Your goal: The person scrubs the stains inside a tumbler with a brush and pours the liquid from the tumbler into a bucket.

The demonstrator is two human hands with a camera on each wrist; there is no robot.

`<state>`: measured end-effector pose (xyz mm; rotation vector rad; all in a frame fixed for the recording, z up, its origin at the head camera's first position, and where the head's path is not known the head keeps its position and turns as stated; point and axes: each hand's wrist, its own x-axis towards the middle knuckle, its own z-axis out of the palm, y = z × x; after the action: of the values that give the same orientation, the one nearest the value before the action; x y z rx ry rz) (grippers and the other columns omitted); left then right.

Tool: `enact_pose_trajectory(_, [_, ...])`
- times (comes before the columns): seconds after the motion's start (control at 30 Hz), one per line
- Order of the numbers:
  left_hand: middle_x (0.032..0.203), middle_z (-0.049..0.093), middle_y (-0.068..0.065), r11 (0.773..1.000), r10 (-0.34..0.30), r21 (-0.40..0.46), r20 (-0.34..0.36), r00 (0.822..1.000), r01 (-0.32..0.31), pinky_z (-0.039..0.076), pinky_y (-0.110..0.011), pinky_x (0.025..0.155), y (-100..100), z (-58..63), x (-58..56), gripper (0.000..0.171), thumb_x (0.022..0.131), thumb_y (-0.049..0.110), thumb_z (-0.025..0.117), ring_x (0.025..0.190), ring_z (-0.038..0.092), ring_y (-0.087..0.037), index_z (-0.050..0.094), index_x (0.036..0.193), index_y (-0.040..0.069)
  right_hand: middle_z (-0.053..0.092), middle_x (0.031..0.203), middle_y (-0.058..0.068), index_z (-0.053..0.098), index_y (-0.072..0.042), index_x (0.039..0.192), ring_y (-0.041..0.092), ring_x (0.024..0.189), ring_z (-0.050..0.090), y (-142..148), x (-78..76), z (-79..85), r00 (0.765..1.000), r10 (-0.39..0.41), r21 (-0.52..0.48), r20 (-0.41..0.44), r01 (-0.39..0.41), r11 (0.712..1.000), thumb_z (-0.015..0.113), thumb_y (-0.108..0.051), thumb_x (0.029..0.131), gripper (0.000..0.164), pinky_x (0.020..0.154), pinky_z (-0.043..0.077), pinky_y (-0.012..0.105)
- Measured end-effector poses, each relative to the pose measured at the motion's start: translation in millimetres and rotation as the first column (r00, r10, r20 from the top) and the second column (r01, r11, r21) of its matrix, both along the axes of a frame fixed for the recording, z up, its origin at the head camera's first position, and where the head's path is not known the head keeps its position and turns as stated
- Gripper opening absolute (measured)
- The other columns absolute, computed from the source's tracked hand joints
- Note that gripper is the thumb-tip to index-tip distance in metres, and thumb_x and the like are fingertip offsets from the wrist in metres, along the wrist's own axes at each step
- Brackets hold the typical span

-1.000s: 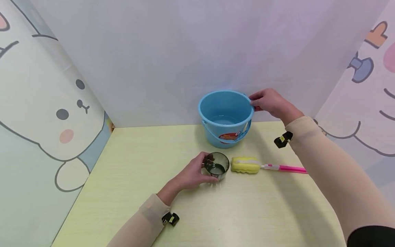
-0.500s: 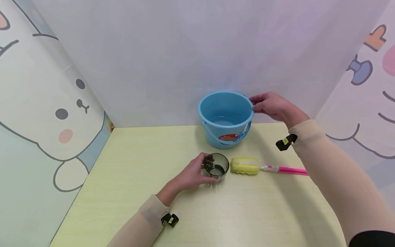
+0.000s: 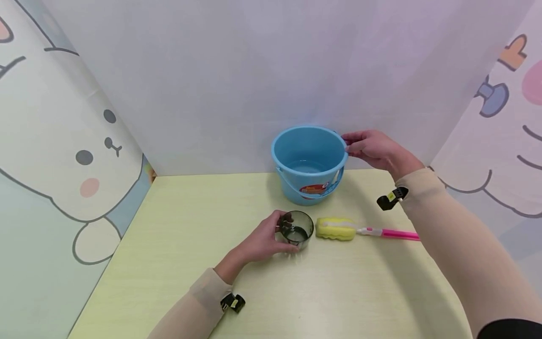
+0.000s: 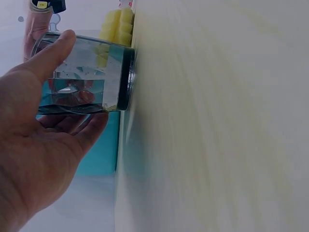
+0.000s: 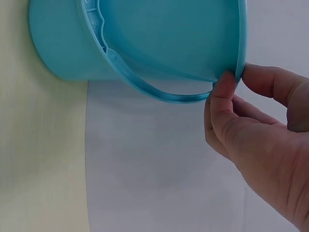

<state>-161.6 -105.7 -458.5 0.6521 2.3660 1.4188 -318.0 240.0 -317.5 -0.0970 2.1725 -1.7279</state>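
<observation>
A dark-tinted, see-through glass stands upright on the table, and my left hand grips it from the left, thumb on the near side and fingers round the far side. Behind it stands a light blue bucket with a red label and its handle hanging down at the front. My right hand pinches the bucket's rim on the right, where the handle joins, as the right wrist view shows closely. Just right of the glass lies a sponge brush with a yellow head and a pink-and-white stick; my right sleeve covers the stick's end.
The pale yellow table meets a white wall right behind the bucket. Cartoon-printed panels slope up at the left and right sides. My right forearm reaches across the table's right part.
My right hand has come down slightly at the bucket's rim. The left hand, glass, bucket and sponge brush look the same.
</observation>
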Motion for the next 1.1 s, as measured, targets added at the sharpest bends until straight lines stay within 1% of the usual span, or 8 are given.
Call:
enact_pose_trajectory(0.1, [0.141,0.058,-0.005,1.000,0.001,0.006,-0.002,1.000,0.000,0.048,-0.040,0.114,-0.8,0.0,-0.2,0.085,0.082,0.034,0.095,0.131,0.057,-0.020,0.046,0.146,0.008,0.041,0.159,0.024,0.036,0.005,0.161,0.039,0.136,0.047,-0.1,-0.5,-1.5,1.000,-0.006,-0.039,0.006,0.006,0.999,0.054,0.000,0.109,0.055,0.105,0.054,0.031])
enact_pose_trajectory(0.23, [0.141,0.059,-0.006,1.000,0.000,0.013,-0.005,1.000,0.000,0.047,-0.040,0.114,-1.5,1.1,-0.6,0.083,0.082,0.032,0.096,0.131,0.057,-0.020,0.047,0.145,0.009,0.041,0.159,0.023,0.036,0.005,0.161,0.038,0.136,0.048,-0.7,-0.8,-2.6,1.000,-0.012,-0.081,0.018,0.014,0.997,0.053,0.001,0.110,0.055,0.096,0.057,0.024])
enact_pose_trajectory(0.37, [0.141,0.059,-0.007,1.000,0.000,0.015,-0.001,1.000,0.000,0.047,-0.040,0.114,-1.8,1.8,-1.0,0.082,0.082,0.031,0.096,0.131,0.057,-0.020,0.047,0.144,0.009,0.041,0.159,0.023,0.036,0.004,0.162,0.038,0.135,0.048,-1.1,-0.7,-2.9,1.000,-0.014,-0.082,0.022,0.016,0.997,0.053,0.000,0.110,0.055,0.094,0.057,0.023])
enact_pose_trajectory(0.47, [0.141,0.058,-0.007,1.000,-0.001,0.021,0.004,1.000,0.001,0.047,-0.040,0.114,-2.1,2.0,-1.3,0.082,0.082,0.030,0.096,0.131,0.057,-0.020,0.047,0.144,0.008,0.041,0.160,0.023,0.035,0.004,0.162,0.037,0.136,0.048,-1.0,-1.1,-2.3,1.000,-0.008,-0.050,0.015,0.009,0.999,0.054,-0.001,0.110,0.055,0.096,0.057,0.023])
enact_pose_trajectory(0.6, [0.140,0.058,-0.006,1.000,0.002,0.024,0.003,1.000,-0.002,0.047,-0.041,0.114,-2.8,2.0,-2.0,0.082,0.082,0.030,0.096,0.131,0.057,-0.020,0.047,0.144,0.008,0.042,0.159,0.023,0.036,0.003,0.162,0.037,0.136,0.049,-2.2,-1.9,-0.7,1.000,-0.002,-0.015,0.003,0.002,1.000,0.055,-0.003,0.110,0.056,0.102,0.055,0.028])
enact_pose_trajectory(0.77, [0.140,0.059,-0.005,1.000,0.010,0.020,-0.002,1.000,-0.009,0.048,-0.042,0.114,-4.1,1.6,-2.1,0.081,0.082,0.031,0.096,0.131,0.057,-0.020,0.048,0.143,0.009,0.043,0.159,0.023,0.037,0.002,0.162,0.037,0.136,0.049,-4.1,-2.9,-0.3,1.000,-0.008,-0.015,0.005,0.008,1.000,0.055,-0.003,0.110,0.055,0.099,0.056,0.026])
enact_pose_trajectory(0.87, [0.140,0.059,-0.005,1.000,0.011,0.021,-0.010,1.000,-0.011,0.048,-0.041,0.113,-4.5,1.9,-1.6,0.082,0.081,0.030,0.096,0.131,0.057,-0.020,0.048,0.144,0.009,0.043,0.159,0.023,0.037,0.003,0.162,0.037,0.135,0.049,-4.7,-3.5,-0.8,1.000,-0.006,-0.020,0.005,0.006,1.000,0.055,-0.002,0.110,0.055,0.101,0.056,0.027])
enact_pose_trajectory(1.1, [0.141,0.059,-0.003,0.999,0.011,0.037,-0.052,0.999,-0.009,0.049,-0.040,0.113,-6.1,7.1,-2.2,0.085,0.080,0.029,0.097,0.130,0.057,-0.020,0.047,0.145,0.009,0.044,0.158,0.023,0.037,0.003,0.161,0.037,0.135,0.050,-5.4,-4.4,-1.2,1.000,-0.003,-0.022,0.002,0.003,1.000,0.054,-0.001,0.110,0.054,0.114,0.047,0.039])
